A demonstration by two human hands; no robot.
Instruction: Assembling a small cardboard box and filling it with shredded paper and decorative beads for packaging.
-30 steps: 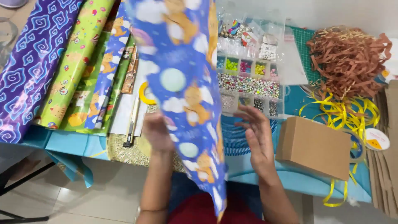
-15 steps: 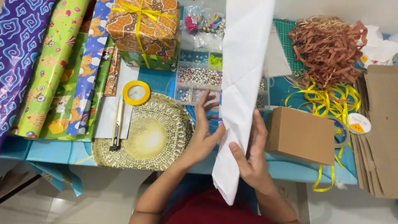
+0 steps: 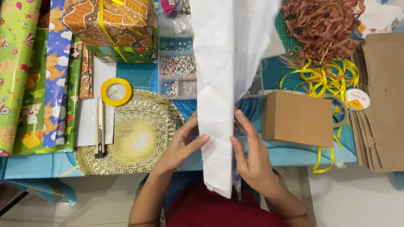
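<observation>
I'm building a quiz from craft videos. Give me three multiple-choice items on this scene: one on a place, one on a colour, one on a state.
1. Where does the tape roll lie?
A. on the brown box
B. left of the bead tray
C. on the floor

2. What colour is the loose ribbon?
A. yellow
B. red
C. white

3. How is the folded paper held?
A. left hand only
B. both hands
C. lying flat, untouched

Answers:
1 B, it sits left of the bead tray.
2 A, yellow curls beside the brown box.
3 B, left hand and right hand each have a grip on an edge.
</observation>
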